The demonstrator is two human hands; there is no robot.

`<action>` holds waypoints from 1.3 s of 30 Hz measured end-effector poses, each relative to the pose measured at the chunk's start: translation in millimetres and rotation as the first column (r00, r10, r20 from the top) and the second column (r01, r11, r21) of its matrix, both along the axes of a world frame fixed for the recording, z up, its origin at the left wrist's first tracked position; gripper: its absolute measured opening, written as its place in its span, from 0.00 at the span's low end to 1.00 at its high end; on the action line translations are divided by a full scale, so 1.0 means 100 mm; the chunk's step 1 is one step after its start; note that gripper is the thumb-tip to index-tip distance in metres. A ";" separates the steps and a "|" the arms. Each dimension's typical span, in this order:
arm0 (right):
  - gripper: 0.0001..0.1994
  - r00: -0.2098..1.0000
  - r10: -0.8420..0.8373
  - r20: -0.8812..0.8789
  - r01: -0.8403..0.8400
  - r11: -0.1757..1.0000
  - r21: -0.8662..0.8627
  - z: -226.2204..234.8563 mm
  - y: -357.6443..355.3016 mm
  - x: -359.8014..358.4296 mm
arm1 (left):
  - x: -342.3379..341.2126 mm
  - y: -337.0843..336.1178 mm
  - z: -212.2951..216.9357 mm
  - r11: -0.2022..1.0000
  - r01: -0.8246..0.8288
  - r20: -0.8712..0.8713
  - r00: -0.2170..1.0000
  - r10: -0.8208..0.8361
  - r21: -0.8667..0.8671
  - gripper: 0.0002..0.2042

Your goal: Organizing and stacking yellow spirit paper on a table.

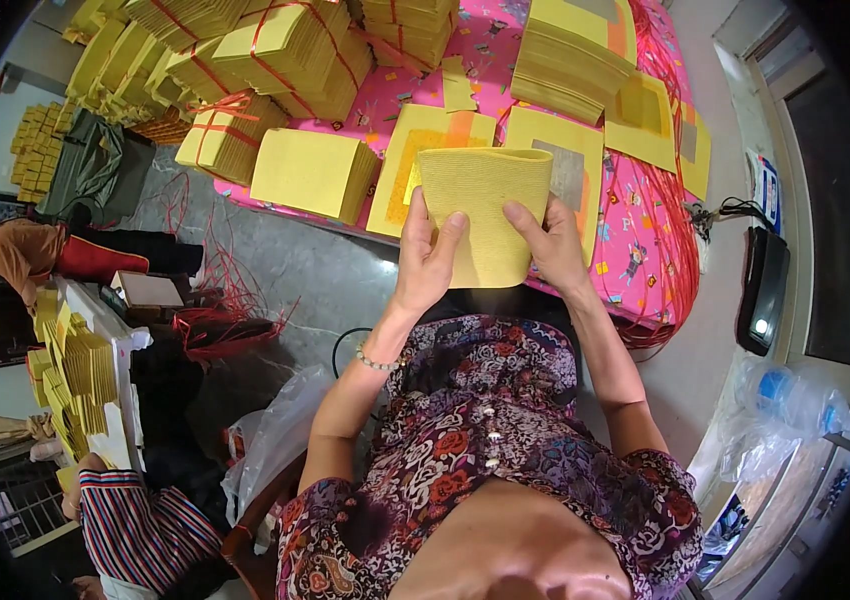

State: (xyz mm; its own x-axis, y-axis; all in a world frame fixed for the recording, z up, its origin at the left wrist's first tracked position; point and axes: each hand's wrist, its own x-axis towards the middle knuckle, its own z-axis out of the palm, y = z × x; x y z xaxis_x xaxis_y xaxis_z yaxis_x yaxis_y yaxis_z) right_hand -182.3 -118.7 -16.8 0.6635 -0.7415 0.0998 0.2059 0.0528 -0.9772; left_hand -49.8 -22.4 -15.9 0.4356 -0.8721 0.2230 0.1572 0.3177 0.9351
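Both my hands hold a yellow paper bundle [487,220] in front of my chest; its top edge is bent over into a flattened loop. My left hand [428,255] grips the left edge with the thumb on the near face. On the opposite edge my right hand [557,245] does the same, thumb pressed flat. How many sheets are in the bundle I cannot tell. Just beyond it, yellow sheets with an orange-and-gold patch [405,150] and with a silver patch [570,165] lie on the pink patterned tablecloth [635,230].
Tied yellow paper stacks [290,55] crowd the table's far left, and a loose yellow block [310,170] stands nearer. Red strings [683,260] hang along the right edge. Two people work at a side table [123,400] on the left. A clear plastic bag [280,430] is beside me.
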 end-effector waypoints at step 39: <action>0.18 0.842 0.218 -0.493 -0.235 0.972 0.028 -0.14 -0.30 0.25 | 0.49 0.00 -0.24 0.961 0.146 -0.412 0.911 -0.037 0.236 0.18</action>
